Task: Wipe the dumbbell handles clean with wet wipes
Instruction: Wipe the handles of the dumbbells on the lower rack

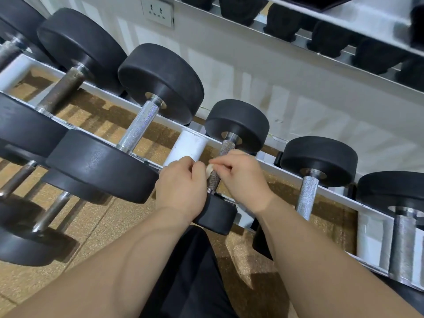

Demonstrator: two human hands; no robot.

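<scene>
Pinching a wet wipe at the dumbbell handle, left hand and right hand both gripping the wipe

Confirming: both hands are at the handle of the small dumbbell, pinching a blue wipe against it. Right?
Not quite: the wipe is white, not blue, as the head view shows. The rest holds: the left hand and right hand are both at the handle of the small dumbbell, pinching the wipe against it.

At centre frame, the dumbbell handle is rough, knurled grey metal, its heads matt black rubber. The wet wipe looks like soft white cloth; the rack rail is smooth white-painted metal.
</scene>
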